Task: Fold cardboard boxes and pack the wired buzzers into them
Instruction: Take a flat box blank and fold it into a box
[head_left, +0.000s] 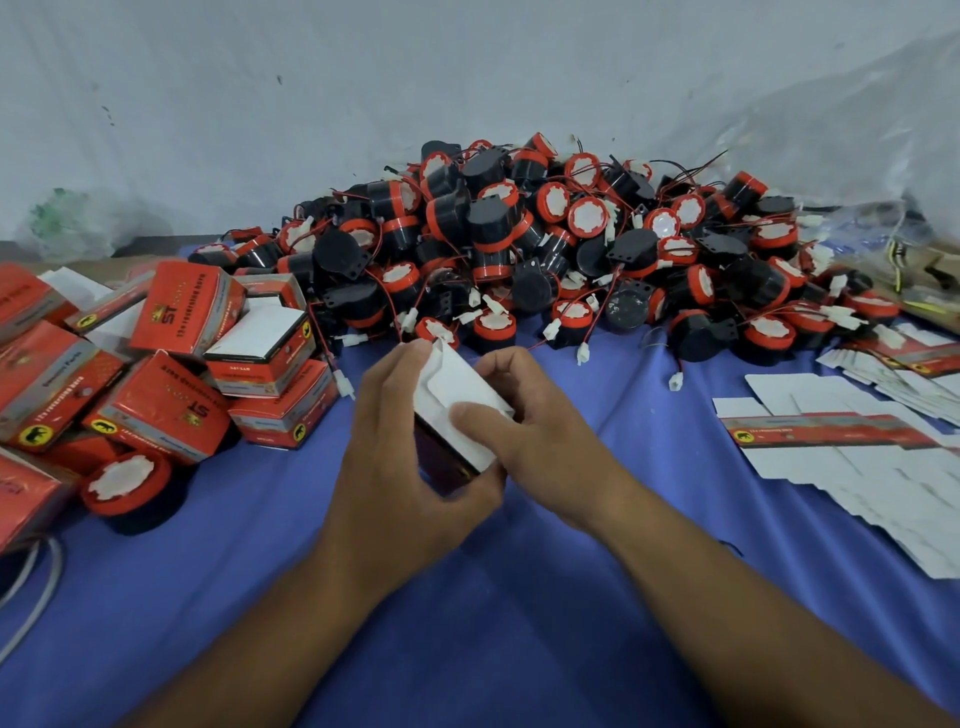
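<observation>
The small cardboard box (457, 387) is held in the middle of the view, above the blue cloth (467, 649) and just in front of the heap of buzzers. Its white inner flaps face up and its dark red printed side faces the person. Whether a buzzer is inside it cannot be seen.

The left hand (400, 467) grasps the box from the left and from below, with its fingers curled round the body and its fingertips reaching the upper left flap. The right hand (540, 431) grasps the box from the right: the thumb lies flat on the white flap and the fingers curl over the far edge. Both forearms reach in from the bottom of the view.

Behind the hands the pile of buzzers (519, 234) lies against the white wall (311, 78). The buzzers are black and round with red rims and white centres, tangled with thin red and black wires that end in white plugs. Several plugs trail out onto the cloth near the box.

To the left lies a loose heap of folded boxes (176, 358), red and grey, some with open white flaps. A single buzzer (127, 486) stands just in front of that heap, white face up. A grey cable (41, 587) curves along the left edge.

To the right, well apart from the hands, a fanned stack of flat unfolded boxes (831, 441) lies on the cloth, mostly white side up. A clear plastic bag (872, 130) rises behind it.
</observation>
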